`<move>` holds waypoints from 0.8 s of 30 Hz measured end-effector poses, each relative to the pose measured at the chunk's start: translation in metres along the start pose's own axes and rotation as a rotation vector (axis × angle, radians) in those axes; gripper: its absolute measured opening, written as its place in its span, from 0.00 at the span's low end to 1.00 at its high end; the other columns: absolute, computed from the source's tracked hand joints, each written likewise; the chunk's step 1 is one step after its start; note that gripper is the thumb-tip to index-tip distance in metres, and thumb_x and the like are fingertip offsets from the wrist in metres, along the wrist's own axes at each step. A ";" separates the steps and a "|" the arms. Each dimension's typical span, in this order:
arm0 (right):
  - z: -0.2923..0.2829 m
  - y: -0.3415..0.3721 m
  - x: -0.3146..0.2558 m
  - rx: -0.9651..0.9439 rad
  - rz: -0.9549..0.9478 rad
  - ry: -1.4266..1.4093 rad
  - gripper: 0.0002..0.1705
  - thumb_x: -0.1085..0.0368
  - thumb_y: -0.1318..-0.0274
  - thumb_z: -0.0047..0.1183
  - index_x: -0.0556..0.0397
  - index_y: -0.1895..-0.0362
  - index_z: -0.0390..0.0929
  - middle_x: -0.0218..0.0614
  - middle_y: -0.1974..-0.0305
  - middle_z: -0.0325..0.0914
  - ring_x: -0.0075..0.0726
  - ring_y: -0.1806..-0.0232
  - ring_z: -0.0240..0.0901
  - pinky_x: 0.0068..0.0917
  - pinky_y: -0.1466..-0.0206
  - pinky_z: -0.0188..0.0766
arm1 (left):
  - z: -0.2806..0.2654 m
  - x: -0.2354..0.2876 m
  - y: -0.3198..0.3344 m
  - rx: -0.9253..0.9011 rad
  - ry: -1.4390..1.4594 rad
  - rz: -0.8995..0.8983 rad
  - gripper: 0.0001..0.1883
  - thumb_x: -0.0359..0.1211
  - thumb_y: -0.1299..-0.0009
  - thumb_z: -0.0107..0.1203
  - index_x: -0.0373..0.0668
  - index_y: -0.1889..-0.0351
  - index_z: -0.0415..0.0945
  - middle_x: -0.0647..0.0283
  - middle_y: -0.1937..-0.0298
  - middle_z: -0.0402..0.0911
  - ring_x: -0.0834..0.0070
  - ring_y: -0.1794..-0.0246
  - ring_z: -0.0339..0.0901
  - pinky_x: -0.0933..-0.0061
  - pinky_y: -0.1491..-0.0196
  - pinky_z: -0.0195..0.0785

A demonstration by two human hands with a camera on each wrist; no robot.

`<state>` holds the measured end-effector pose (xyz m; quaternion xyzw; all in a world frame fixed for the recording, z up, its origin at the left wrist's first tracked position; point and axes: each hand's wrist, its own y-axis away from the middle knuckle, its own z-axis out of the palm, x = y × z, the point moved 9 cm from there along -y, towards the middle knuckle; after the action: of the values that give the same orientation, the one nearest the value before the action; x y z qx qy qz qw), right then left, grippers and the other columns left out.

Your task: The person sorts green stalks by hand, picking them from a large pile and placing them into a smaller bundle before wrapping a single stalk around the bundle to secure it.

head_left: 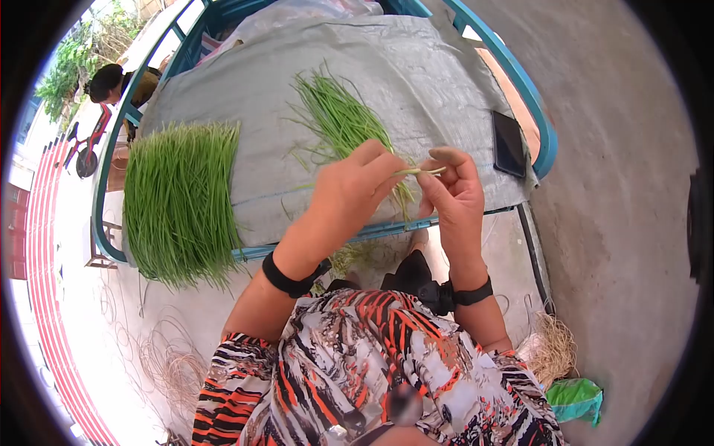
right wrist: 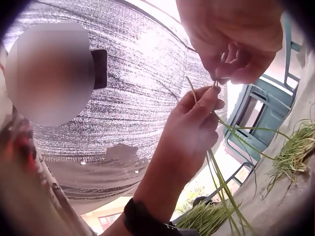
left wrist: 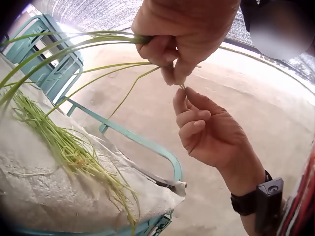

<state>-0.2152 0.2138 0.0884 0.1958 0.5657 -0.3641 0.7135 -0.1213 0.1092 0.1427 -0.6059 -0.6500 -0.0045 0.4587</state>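
My left hand [head_left: 348, 184] grips a few green garlic chives [left wrist: 74, 46] by their lower stems, their long leaves trailing out past the fingers. Opposite it, my right hand [head_left: 455, 195] pinches the pale stem ends [head_left: 418, 172] between thumb and fingertips. In the left wrist view the fingertips of both hands nearly meet at these ends. Just beyond the hands, a loose pile of chives [head_left: 335, 111] lies on the grey sheet [head_left: 416, 82]. A larger, evenly lined-up bundle of chives [head_left: 182, 201] lies at the left, its leaves hanging over the near edge.
The sheet covers a cart bed with blue metal rails [head_left: 547, 141]. A black phone [head_left: 509, 143] lies at its right edge. On the floor are tangled straw strands [head_left: 554, 346] and a green bag [head_left: 574, 400]. Another person [head_left: 111, 83] is beyond the left rail, near a red bicycle [head_left: 91, 141].
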 end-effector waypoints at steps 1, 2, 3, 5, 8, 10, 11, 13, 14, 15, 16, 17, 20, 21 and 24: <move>0.000 -0.001 0.001 -0.004 0.006 -0.009 0.22 0.74 0.45 0.54 0.57 0.46 0.66 0.33 0.61 0.75 0.15 0.75 0.66 0.13 0.77 0.63 | -0.002 0.001 0.000 0.005 -0.016 -0.002 0.06 0.25 0.39 0.58 0.40 0.64 0.76 0.59 0.70 0.74 0.63 0.72 0.74 0.68 0.71 0.66; -0.001 -0.002 0.001 0.002 0.015 0.015 0.21 0.74 0.45 0.55 0.56 0.47 0.66 0.33 0.62 0.75 0.15 0.75 0.66 0.13 0.77 0.63 | -0.002 0.001 0.000 0.008 -0.030 -0.006 0.06 0.25 0.40 0.58 0.40 0.64 0.77 0.60 0.70 0.74 0.63 0.72 0.74 0.68 0.71 0.66; -0.001 -0.002 0.001 0.009 0.026 0.041 0.21 0.74 0.45 0.55 0.56 0.47 0.66 0.33 0.62 0.75 0.14 0.75 0.66 0.13 0.77 0.63 | -0.004 0.000 0.001 0.020 -0.063 0.008 0.06 0.26 0.40 0.58 0.42 0.64 0.76 0.61 0.70 0.74 0.63 0.72 0.75 0.67 0.71 0.67; -0.006 -0.003 0.002 0.030 0.032 0.080 0.20 0.74 0.46 0.55 0.56 0.48 0.67 0.32 0.63 0.75 0.14 0.75 0.66 0.13 0.78 0.63 | -0.007 -0.002 0.001 0.044 -0.129 0.039 0.07 0.27 0.40 0.56 0.46 0.64 0.75 0.62 0.70 0.73 0.62 0.71 0.76 0.65 0.73 0.68; -0.017 -0.002 0.003 0.072 0.013 0.104 0.20 0.74 0.46 0.56 0.56 0.48 0.68 0.31 0.64 0.76 0.14 0.76 0.66 0.13 0.78 0.62 | -0.011 -0.005 0.003 0.065 -0.138 0.039 0.07 0.27 0.41 0.56 0.47 0.64 0.75 0.63 0.69 0.73 0.63 0.71 0.76 0.66 0.73 0.69; -0.024 0.000 0.002 0.108 -0.008 0.096 0.20 0.73 0.46 0.57 0.56 0.49 0.69 0.30 0.65 0.76 0.14 0.76 0.66 0.13 0.78 0.62 | -0.012 -0.009 0.004 0.069 -0.114 -0.008 0.08 0.24 0.41 0.58 0.43 0.64 0.77 0.62 0.69 0.75 0.65 0.71 0.76 0.70 0.71 0.68; -0.026 0.002 0.002 0.110 -0.006 0.092 0.18 0.73 0.47 0.57 0.55 0.50 0.70 0.30 0.66 0.76 0.14 0.76 0.66 0.13 0.78 0.62 | -0.013 -0.011 0.005 0.072 -0.103 -0.030 0.09 0.22 0.41 0.59 0.41 0.63 0.78 0.61 0.69 0.76 0.65 0.71 0.75 0.72 0.70 0.67; -0.032 0.008 -0.001 0.111 -0.005 0.083 0.16 0.73 0.47 0.57 0.55 0.53 0.72 0.28 0.68 0.76 0.14 0.77 0.66 0.13 0.78 0.61 | -0.015 -0.014 0.005 0.078 -0.102 -0.041 0.08 0.23 0.41 0.59 0.41 0.64 0.78 0.61 0.69 0.76 0.66 0.71 0.75 0.72 0.70 0.67; -0.033 0.011 0.002 0.078 0.021 0.131 0.14 0.73 0.47 0.57 0.55 0.55 0.73 0.28 0.68 0.75 0.14 0.77 0.65 0.14 0.78 0.61 | -0.017 -0.016 0.006 0.082 -0.102 -0.046 0.08 0.23 0.41 0.59 0.40 0.64 0.78 0.61 0.69 0.76 0.66 0.72 0.75 0.72 0.70 0.67; -0.035 0.015 0.007 0.044 0.045 0.179 0.12 0.73 0.47 0.58 0.55 0.57 0.74 0.28 0.69 0.75 0.14 0.77 0.65 0.14 0.78 0.61 | -0.018 -0.016 0.006 0.080 -0.095 -0.048 0.08 0.23 0.41 0.60 0.40 0.64 0.78 0.61 0.69 0.76 0.66 0.72 0.75 0.72 0.70 0.67; -0.037 0.018 0.010 0.010 0.068 0.228 0.11 0.73 0.48 0.58 0.55 0.59 0.75 0.27 0.70 0.75 0.14 0.78 0.65 0.15 0.78 0.61 | -0.019 -0.017 0.005 0.079 -0.088 -0.049 0.08 0.23 0.41 0.60 0.40 0.64 0.78 0.61 0.69 0.76 0.66 0.72 0.75 0.72 0.70 0.67; -0.028 0.022 0.014 -0.136 0.090 0.317 0.10 0.73 0.48 0.58 0.56 0.60 0.75 0.28 0.71 0.75 0.15 0.78 0.65 0.15 0.77 0.61 | -0.020 -0.017 0.005 0.078 -0.080 -0.051 0.08 0.23 0.41 0.60 0.40 0.64 0.78 0.61 0.69 0.76 0.66 0.72 0.75 0.72 0.70 0.67; -0.010 0.033 0.013 -0.303 0.024 0.576 0.13 0.71 0.51 0.59 0.57 0.59 0.75 0.31 0.70 0.74 0.18 0.77 0.66 0.17 0.75 0.63 | -0.019 -0.019 0.005 0.037 -0.044 -0.016 0.08 0.23 0.41 0.60 0.40 0.64 0.78 0.61 0.69 0.76 0.66 0.73 0.74 0.72 0.71 0.66; -0.010 0.031 -0.001 -0.196 -0.099 0.657 0.13 0.70 0.51 0.59 0.56 0.59 0.75 0.31 0.68 0.74 0.19 0.77 0.67 0.18 0.74 0.64 | -0.017 -0.018 0.006 0.022 -0.050 -0.007 0.08 0.23 0.41 0.60 0.40 0.64 0.78 0.60 0.69 0.76 0.65 0.73 0.74 0.71 0.71 0.66; 0.002 0.024 -0.049 0.074 -0.380 0.818 0.13 0.67 0.50 0.59 0.53 0.58 0.76 0.34 0.59 0.74 0.30 0.73 0.73 0.26 0.72 0.68 | -0.011 -0.015 0.006 -0.021 -0.058 0.018 0.07 0.26 0.41 0.60 0.42 0.64 0.77 0.61 0.69 0.75 0.63 0.72 0.75 0.69 0.71 0.67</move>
<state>-0.2009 0.2426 0.1321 0.2413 0.8137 -0.4013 0.3443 -0.1126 0.0931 0.1364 -0.6166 -0.6574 0.0104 0.4331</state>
